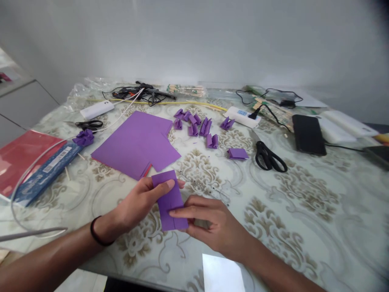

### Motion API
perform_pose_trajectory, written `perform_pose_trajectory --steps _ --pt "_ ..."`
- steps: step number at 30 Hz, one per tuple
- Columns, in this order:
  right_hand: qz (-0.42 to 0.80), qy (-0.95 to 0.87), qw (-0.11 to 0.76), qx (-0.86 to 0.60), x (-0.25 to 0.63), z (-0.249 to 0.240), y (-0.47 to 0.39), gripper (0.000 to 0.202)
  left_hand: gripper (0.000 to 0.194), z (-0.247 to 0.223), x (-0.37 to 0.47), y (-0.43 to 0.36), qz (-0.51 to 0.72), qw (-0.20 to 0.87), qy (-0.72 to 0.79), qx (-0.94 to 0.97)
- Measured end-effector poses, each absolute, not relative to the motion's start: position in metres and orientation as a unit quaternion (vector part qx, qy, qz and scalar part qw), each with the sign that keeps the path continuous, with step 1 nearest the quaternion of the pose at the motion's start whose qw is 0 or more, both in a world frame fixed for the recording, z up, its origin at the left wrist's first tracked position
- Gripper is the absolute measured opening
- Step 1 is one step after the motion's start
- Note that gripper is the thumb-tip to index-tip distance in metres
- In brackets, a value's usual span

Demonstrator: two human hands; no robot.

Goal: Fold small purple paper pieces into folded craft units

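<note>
Between my two hands is a purple paper strip (165, 201) with a short slit or crease line running up from its lower edge. My left hand (150, 194) grips its upper part, thumb on top and fingers behind. At the lower right side my right hand (209, 221) pinches it, index finger on the front and thumb underneath. Beyond them lie purple paper sheets (133, 142), with a red edge showing below. Several small folded purple paper pieces (205, 127) are grouped behind, and one flatter folded piece (238, 153) rests to the right.
Black scissors (269, 158) lie at the right, near a black phone (309, 135) and a power strip (242, 117). Another pair of scissors (89, 124) and crumpled purple paper (84, 138) sit at the left by a red-and-blue packet (45, 174). A white paper (223, 273) is at the near edge.
</note>
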State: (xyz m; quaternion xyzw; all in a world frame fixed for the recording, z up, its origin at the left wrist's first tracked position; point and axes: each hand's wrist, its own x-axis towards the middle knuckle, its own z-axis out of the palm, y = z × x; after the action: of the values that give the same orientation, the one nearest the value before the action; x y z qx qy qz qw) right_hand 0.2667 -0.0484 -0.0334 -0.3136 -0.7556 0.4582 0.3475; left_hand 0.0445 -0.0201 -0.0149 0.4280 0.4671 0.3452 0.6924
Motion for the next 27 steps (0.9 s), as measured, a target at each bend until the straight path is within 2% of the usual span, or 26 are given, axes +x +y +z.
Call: perform_pose_trajectory --steps 7,18,23,27 --pt "0.461 -0.747 0.352 -0.324 0.266 -0.032 -0.048 0.037 0.031 -0.011 0.046 -0.021 0.321 0.714 0.453 0.428" --pt "0.453 -0.749 0.363 -0.321 0.268 -0.03 -0.046 0.021 0.029 -0.007 0.049 -0.022 0.304 0.71 0.43 0.468" --pt "0.47 -0.72 0.372 -0.35 0.27 -0.023 -0.046 0.01 0.022 -0.007 0.043 -0.02 0.297 0.673 0.412 0.538" --pt "0.472 -0.702 0.374 -0.381 0.272 -0.015 -0.045 0.017 0.023 -0.005 0.042 -0.019 0.286 0.662 0.408 0.559"
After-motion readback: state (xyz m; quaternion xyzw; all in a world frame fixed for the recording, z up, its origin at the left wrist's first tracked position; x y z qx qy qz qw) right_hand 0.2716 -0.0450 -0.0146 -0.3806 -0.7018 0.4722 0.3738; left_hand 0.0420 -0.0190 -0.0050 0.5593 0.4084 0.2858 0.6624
